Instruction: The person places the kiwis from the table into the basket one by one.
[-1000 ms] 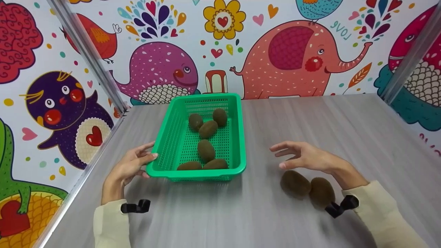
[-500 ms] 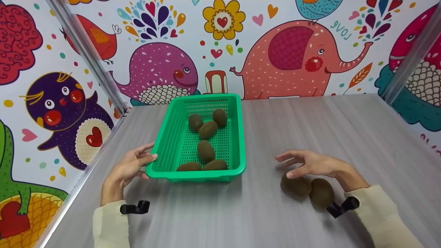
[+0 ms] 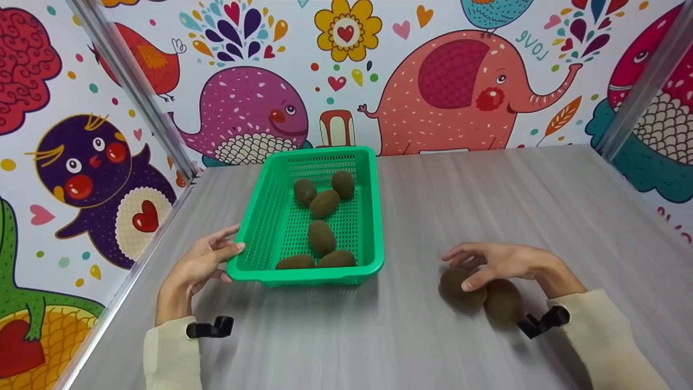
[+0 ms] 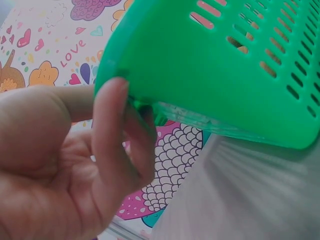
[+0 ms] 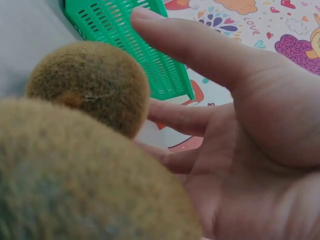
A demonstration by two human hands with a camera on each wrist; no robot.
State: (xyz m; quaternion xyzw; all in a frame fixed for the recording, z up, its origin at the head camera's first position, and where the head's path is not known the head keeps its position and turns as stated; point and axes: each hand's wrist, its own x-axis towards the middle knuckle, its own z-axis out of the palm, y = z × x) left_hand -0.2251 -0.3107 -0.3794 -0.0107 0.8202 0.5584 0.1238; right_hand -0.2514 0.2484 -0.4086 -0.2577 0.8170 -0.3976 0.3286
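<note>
My left hand (image 3: 197, 264) grips the left rim of a green perforated plastic basket (image 3: 306, 275) near its front corner. The left wrist view shows the thumb and fingers pinching that rim (image 4: 112, 65). Several brown kiwis (image 3: 322, 237) lie inside the basket. To the right, two more kiwis rest side by side on the table. My right hand (image 3: 506, 260) hovers over them, thumb and fingers spread around the left kiwi (image 3: 453, 287). In the right wrist view a gap separates the thumb from this kiwi (image 5: 87, 82), while fingertips reach its far side. The other kiwi (image 3: 503, 307) sits beneath the palm.
The grey wood-grain table (image 3: 411, 336) is bounded by walls printed with cartoon animals (image 3: 449, 97). Metal posts (image 3: 138, 89) stand at the back corners. A black wrist mount (image 3: 211, 327) sits on each sleeve.
My right hand has come down and slightly rightward, from above the two loose kiwis to around the left one. The left hand stays at the basket rim.
</note>
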